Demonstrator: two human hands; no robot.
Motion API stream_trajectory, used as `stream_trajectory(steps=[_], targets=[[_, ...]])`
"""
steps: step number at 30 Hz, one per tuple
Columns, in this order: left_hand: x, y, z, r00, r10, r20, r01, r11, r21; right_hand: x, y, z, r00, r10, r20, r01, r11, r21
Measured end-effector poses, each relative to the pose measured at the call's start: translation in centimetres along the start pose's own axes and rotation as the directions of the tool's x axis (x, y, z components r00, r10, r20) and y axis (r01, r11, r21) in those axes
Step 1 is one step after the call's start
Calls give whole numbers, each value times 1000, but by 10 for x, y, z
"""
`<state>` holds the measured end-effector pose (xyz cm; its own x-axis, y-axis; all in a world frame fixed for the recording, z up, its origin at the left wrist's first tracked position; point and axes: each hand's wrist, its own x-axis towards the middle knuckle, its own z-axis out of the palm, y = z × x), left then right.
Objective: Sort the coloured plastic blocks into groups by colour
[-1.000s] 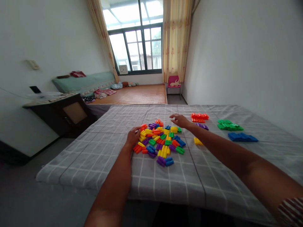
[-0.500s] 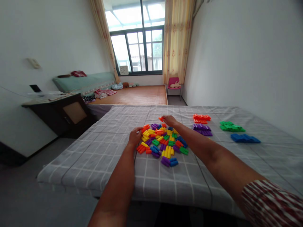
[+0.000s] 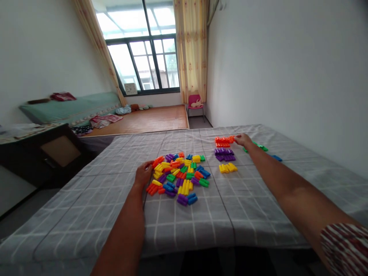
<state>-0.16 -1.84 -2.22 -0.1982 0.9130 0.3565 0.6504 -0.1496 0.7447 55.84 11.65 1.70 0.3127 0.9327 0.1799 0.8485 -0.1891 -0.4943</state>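
A mixed pile of small ribbed plastic blocks (image 3: 185, 186) in orange, yellow, purple, green and blue lies on the bed-like table. My left hand (image 3: 143, 172) is at the pile's left edge, its fingers closed on an orange plastic block (image 3: 157, 162). Farther right, my right hand (image 3: 243, 139) pinches another orange plastic block (image 3: 231, 139) at the right end of the orange row (image 3: 222, 142). Below that row sit a purple row (image 3: 224, 154) and a few yellow blocks (image 3: 228, 168). My right hand and forearm partly cover the green blocks (image 3: 262, 147) and the blue blocks (image 3: 276, 157).
A grey checked cloth (image 3: 115, 157) covers the work surface. Beyond it are a bed with a brown mat (image 3: 155, 119), a pink chair (image 3: 194, 101) and a window. A dark cabinet (image 3: 57, 149) stands at the left, and a white wall (image 3: 287, 69) rises on the right.
My right hand has moved right from above the pile to the orange row, carrying an orange block. The view has turned right, and the yellow blocks now show. My left hand stays by the pile.
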Motion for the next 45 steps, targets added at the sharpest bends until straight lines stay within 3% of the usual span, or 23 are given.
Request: stream_trajectory(steps=[3,13,23,27,30,32,35,38,42,45], targets=[[-2,3,-1,1000,-19,5,19,999,-29,7,10,2,994,37,103,-20,987,-159],[-5,4,-4,999,-34,16,34,997,-68,18,7,18,979,81,187,-27,961,-275],[-3,0,-2,999,-44,22,45,996,-70,8,7,15,992,3,126,35,956,-292],[-3,0,0,999,-45,20,45,998,-35,-9,-20,10,991,-132,-40,120,969,-217],[-3,2,1,1000,-22,14,22,1000,-16,-33,-65,15,926,-376,-22,373,923,-95],[-3,3,2,1000,-13,6,13,1000,-5,-53,-101,25,841,-537,64,538,843,3],[-4,4,2,1000,-6,4,6,1000,-1,-86,-153,49,700,-697,158,688,717,116],[-6,4,3,1000,9,12,-9,1000,-4,-116,-196,73,575,-784,232,763,617,195],[-7,1,5,1000,4,1,-4,1000,-15,-149,-239,93,504,-832,232,798,551,243],[-6,-2,8,998,-63,-4,63,995,-82,-169,-264,99,445,-875,188,835,482,266]])
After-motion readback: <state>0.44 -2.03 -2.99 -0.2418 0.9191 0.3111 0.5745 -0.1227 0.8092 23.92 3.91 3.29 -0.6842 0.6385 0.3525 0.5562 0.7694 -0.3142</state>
